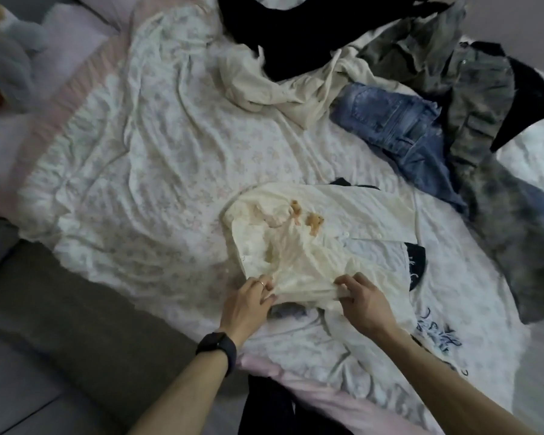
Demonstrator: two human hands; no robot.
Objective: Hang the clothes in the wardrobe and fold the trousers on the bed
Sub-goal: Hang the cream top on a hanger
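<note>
Fabric is the weak point: at six o'clock the left hand, with a black wristwatch on its wrist, and the right hand each have a narrow pinching grip on the near hem of a thin cream blouse, which lies crumpled on the bed just ahead of them. Lifted by the hem alone, it would likely hang upside down and need turning before it can go on a hanger, and a hard pull could stretch the light cloth. Its small brown bear trims could snag. The blouse overlaps a white printed garment at five o'clock and a dark piece at its right edge, so either might be dragged along or slide off the bed. Farther off, blue jeans at two o'clock lie partly under camouflage trousers at three, not yet folded, and pulling one would probably disturb the other. A beige garment and a black one are heaped at twelve. The rumpled floral sheet offers a soft, uneven folding surface. A grey plush toy sits at ten o'clock. The room is dim, and no wardrobe is in view.
</note>
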